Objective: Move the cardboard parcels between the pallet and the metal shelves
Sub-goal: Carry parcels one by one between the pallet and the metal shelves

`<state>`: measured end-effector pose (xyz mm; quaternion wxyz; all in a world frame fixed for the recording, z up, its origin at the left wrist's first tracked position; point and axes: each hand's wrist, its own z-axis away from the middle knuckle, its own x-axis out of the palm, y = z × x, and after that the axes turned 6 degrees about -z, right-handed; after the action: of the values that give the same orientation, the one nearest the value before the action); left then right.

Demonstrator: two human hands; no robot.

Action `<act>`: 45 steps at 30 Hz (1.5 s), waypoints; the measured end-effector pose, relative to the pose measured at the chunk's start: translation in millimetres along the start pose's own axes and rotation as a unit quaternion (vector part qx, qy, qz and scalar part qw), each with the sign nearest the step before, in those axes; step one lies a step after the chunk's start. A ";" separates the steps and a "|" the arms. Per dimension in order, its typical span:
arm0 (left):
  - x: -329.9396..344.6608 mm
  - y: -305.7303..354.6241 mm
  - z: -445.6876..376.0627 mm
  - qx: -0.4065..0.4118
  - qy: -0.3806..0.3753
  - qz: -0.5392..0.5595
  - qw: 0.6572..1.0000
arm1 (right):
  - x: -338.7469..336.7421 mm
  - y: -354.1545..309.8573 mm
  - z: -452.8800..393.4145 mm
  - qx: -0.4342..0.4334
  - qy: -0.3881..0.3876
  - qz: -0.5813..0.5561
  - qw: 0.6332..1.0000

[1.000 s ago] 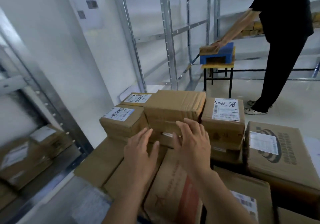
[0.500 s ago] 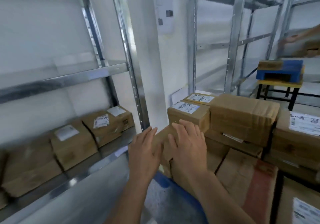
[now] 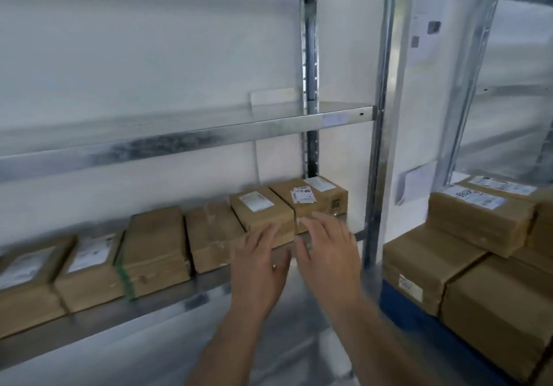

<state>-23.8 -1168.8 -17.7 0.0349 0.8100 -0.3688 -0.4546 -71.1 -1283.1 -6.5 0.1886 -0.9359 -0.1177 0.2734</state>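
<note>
A row of cardboard parcels (image 3: 209, 236) is seen lined along the lower metal shelf (image 3: 89, 326), running from 9 o'clock to the frame's centre. The rightmost parcel (image 3: 320, 197), bearing white labels, is set against the galvanised upright (image 3: 377, 176). The left hand (image 3: 258, 269) and right hand (image 3: 327, 254) are held before the shelf edge, fingers straight and spread, nothing grasped; whether a parcel is touched cannot be told. More stacked parcels (image 3: 478, 236) are found at 3 o'clock on a blue pallet (image 3: 398, 305). An upper shelf (image 3: 179, 134) is seen above.
</note>
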 end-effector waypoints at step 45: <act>-120.1 -283.6 29.4 -0.353 0.122 -0.276 0.886 | 279.7 -210.4 -8.3 -0.129 -0.316 -0.263 0.903</act>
<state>76.5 -879.3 -60.6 0.2360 0.8624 0.0619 -0.4435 139.0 -1005.5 -42.9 0.0847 -0.7515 -0.4471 0.4776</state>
